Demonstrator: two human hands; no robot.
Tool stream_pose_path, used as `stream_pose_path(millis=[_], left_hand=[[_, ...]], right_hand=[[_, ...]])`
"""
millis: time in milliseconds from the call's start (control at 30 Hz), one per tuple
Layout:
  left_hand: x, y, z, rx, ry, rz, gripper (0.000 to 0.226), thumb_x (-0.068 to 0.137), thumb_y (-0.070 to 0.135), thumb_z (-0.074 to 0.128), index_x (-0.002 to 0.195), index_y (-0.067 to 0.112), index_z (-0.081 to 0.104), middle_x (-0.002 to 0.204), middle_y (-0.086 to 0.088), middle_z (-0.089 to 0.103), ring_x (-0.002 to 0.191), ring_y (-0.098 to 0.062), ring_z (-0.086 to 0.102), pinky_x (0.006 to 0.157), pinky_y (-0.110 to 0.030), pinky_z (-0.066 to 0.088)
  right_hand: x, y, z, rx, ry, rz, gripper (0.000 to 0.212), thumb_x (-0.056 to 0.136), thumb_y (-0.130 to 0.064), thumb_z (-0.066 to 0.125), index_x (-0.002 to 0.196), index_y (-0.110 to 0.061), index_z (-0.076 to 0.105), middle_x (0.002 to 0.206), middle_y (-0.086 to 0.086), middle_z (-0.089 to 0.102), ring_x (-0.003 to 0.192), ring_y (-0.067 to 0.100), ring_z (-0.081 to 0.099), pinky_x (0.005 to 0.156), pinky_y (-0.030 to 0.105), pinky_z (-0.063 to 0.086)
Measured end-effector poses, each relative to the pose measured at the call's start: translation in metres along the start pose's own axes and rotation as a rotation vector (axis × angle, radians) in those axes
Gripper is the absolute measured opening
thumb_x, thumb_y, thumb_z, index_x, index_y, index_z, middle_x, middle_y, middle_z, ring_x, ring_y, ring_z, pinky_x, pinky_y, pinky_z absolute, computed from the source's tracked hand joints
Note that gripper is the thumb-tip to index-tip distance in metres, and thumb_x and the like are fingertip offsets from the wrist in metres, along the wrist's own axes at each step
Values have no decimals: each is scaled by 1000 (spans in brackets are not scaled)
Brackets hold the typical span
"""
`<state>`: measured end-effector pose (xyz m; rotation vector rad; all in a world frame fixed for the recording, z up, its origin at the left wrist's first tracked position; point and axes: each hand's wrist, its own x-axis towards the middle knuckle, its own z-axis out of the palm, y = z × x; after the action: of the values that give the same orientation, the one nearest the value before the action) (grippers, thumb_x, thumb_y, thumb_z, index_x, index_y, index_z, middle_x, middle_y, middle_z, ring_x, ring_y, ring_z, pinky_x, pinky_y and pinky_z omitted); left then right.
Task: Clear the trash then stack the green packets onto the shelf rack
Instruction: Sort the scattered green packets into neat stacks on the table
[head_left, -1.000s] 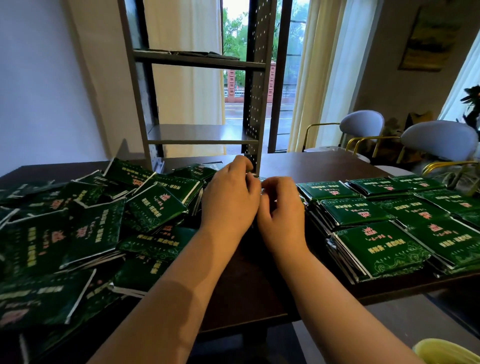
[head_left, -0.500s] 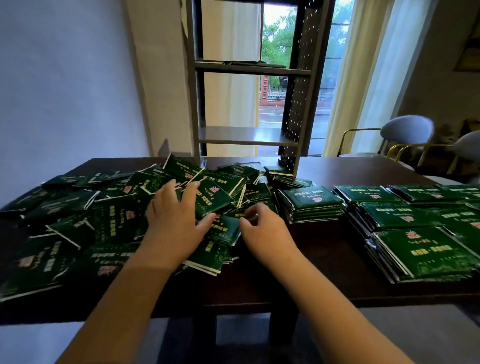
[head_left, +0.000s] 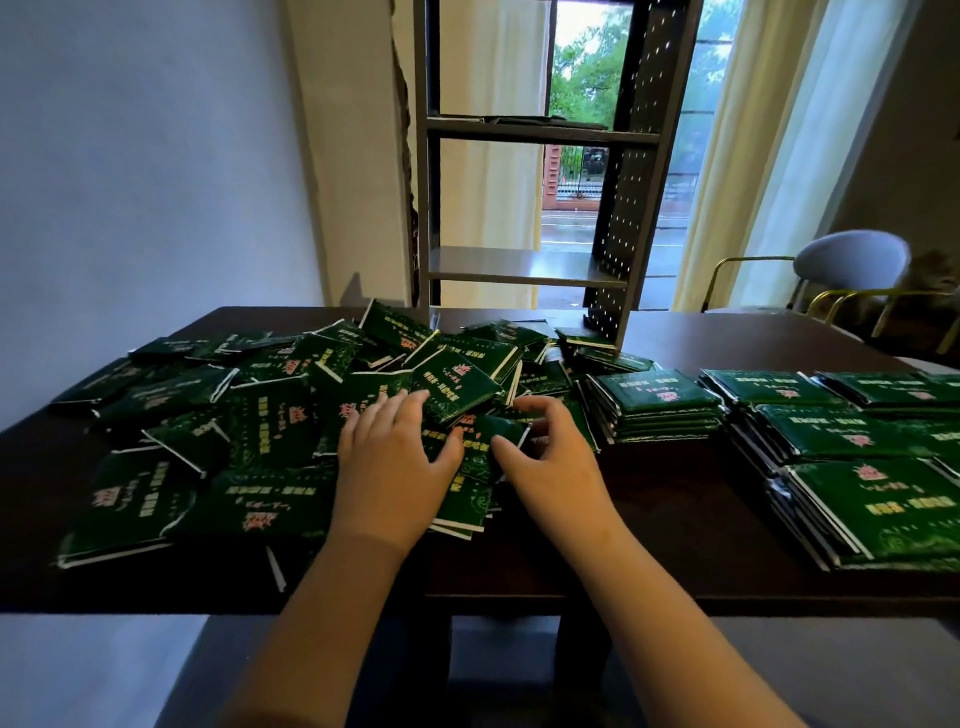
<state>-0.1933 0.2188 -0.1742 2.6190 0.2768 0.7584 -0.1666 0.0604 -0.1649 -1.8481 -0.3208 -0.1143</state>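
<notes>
Packets (head_left: 457, 384) look light, thin, floppy and probably slick; pinch them by a sealed edge. They're heaped loose on the tabletop (head_left: 675, 499), with neat stacks (head_left: 654, 405) to the right. Your left grip (head_left: 395, 467) lies spread flat on the heap; your right grip (head_left: 545, 457) curls round one packet (head_left: 501, 434) beside it.

dark wooden table (head_left: 675, 519); grey chair with gold frame (head_left: 852, 257) at right, pale curtains (head_left: 769, 130) beside the window (head_left: 576, 67)
</notes>
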Motion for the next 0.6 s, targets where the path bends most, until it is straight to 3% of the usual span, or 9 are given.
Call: stream_pose_path(millis=[233,367,433,500,600], left_hand=[[-1,3,1,12,44,61,52,96,48,51,143,28,47,139,5,55,132,-17,42,111,-40,28],[-3,3,1,60,80,90,47,95,45,52,139,31,53,112,7,55,112,-18,46,101,-40,32],[-4,3,1,55,111,113,41,95,42,53,135,33,59,104,8,53,105,-18,47,98,-41,33],[-4,3,1,23,138,112,36,97,37,53,130,30,63,105,5,55,104,-20,49,98,-44,36],[-3,2,0,-75,162,70,31,100,29,49,125,23,65,114,1,58,109,-22,52,99,-48,42]], right_hand=[[0,-2,-2,117,-35,20,44,87,-13,73,123,-28,51,101,-4,58,70,7,65,64,26,59],[-1,-2,-4,176,-27,16,48,85,-6,72,123,-28,51,104,0,58,78,17,67,66,34,60],[-2,-1,-4,211,-13,4,48,84,-4,71,122,-27,52,101,-1,60,77,18,68,62,29,60],[-2,0,-4,224,33,-14,46,83,-4,70,119,-27,54,100,-1,60,76,14,67,59,24,57],[1,3,-7,247,149,10,41,82,-10,70,115,-30,54,109,5,59,87,20,67,67,31,60]])
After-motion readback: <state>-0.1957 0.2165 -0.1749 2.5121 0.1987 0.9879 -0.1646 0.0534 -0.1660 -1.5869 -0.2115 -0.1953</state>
